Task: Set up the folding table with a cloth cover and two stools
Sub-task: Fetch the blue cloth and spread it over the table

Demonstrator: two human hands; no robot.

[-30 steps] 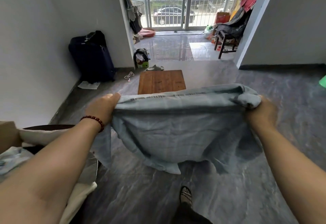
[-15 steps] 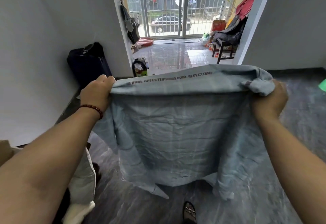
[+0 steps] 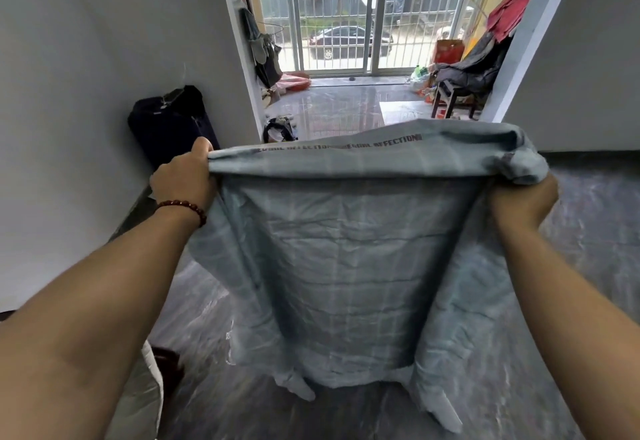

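Left hand and right hand each grip a top corner of the pale blue checked cotton cloth, held spread at chest height above the floor. Looks light, soft and floppy; best held by the corners.

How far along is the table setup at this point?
Nothing looks finished yet. In hand: the left hand and right hand grip the top edge of the blue-grey cloth, holding it spread in the air. Left: laying it on the table, out of view here, and placing two stools, none in sight.
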